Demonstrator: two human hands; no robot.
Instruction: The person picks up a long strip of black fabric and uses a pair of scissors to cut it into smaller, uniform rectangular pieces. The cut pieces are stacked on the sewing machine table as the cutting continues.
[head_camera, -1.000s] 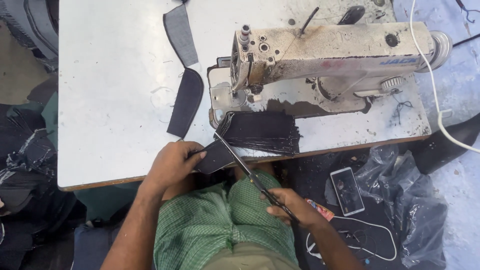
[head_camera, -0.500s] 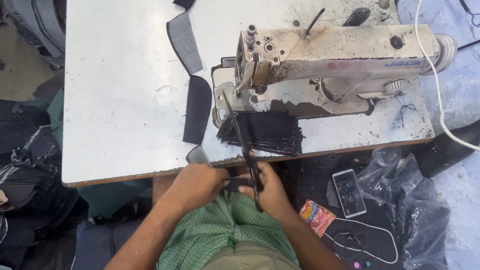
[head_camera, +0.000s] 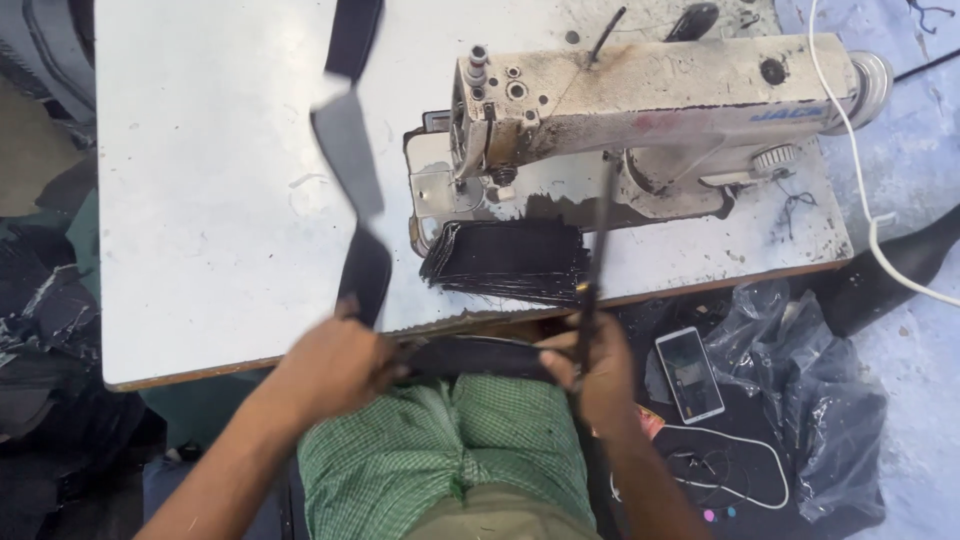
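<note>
My left hand (head_camera: 335, 365) grips one end of a curved black fabric piece (head_camera: 470, 355), held just below the table's front edge over my green checked lap. My right hand (head_camera: 597, 372) holds the other end together with long scissors (head_camera: 600, 240), whose blades point up toward the sewing machine (head_camera: 650, 110). A stack of black fabric pieces (head_camera: 510, 262) lies on the machine bed in front of the needle. A chain of joined black pieces (head_camera: 350, 150) runs across the white table (head_camera: 200, 200) down toward my left hand.
A phone (head_camera: 690, 372) lies on dark material at the lower right, beside a crumpled dark plastic bag (head_camera: 800, 400) and a thin white cord (head_camera: 730, 450). A white cable (head_camera: 865, 200) hangs off the machine's right end. Dark cloth lies on the floor at left.
My hands, close together at my lap half a second ago, have spread apart with the black piece between them. The scissors swung to the right and now point upward.
</note>
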